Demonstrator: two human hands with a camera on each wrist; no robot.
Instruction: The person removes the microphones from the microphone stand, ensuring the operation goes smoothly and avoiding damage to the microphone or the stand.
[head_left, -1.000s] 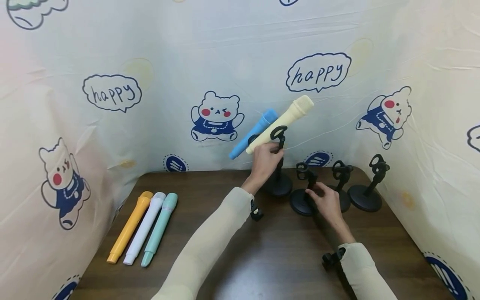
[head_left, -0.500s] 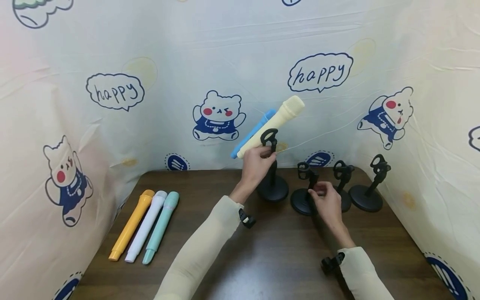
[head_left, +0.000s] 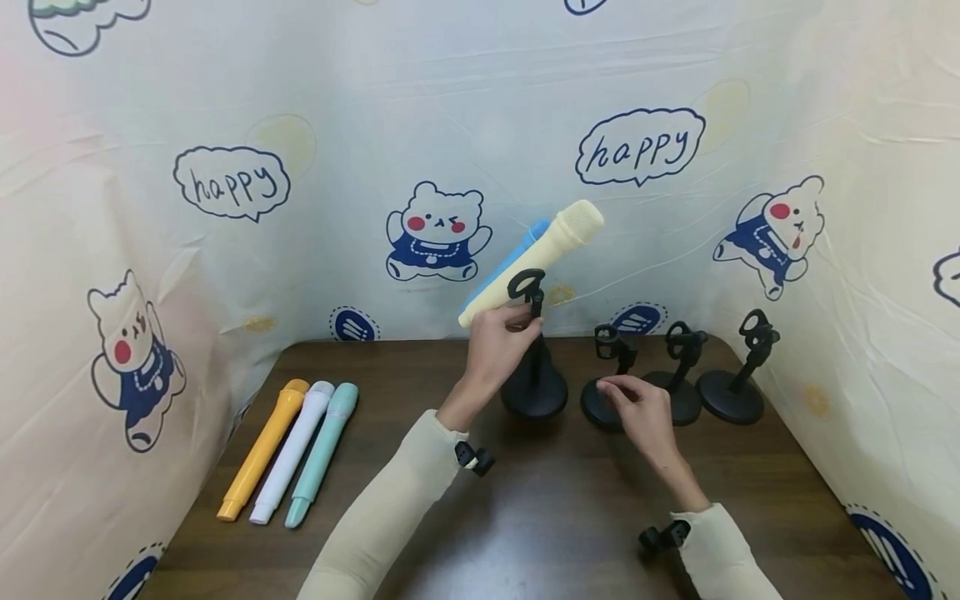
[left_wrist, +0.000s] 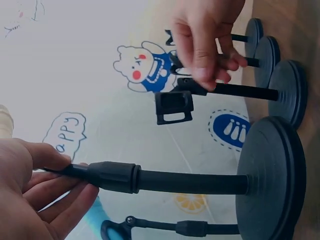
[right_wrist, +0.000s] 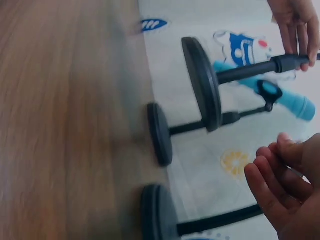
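My left hand (head_left: 498, 346) grips the upper pole of a black microphone stand (head_left: 534, 393), whose clip holds a slanted cream microphone (head_left: 536, 258). In the right wrist view, that stand's round base shows apart from the tabletop. Behind it, a blue microphone (right_wrist: 300, 106) rests slanted in the ring of another stand (right_wrist: 161, 135), mostly hidden in the head view. My right hand (head_left: 641, 408), fingers loosely bent and holding nothing, is in front of a stand with a bare clip (head_left: 615, 342); the right wrist view shows the palm and fingers (right_wrist: 280, 182) with nothing between them.
Two more black stands with bare clips, a middle one (head_left: 684, 354) and a far-right one (head_left: 738, 383), stand at the back right of the brown table (head_left: 555, 517). Orange (head_left: 262, 450), white (head_left: 292, 450) and mint (head_left: 322, 454) microphones lie side by side on the left. A patterned cloth (head_left: 337, 100) hangs behind.
My left hand has carried the stand with the cream microphone left and toward me. My right hand has let go of the bare stand's pole and drawn back slightly.
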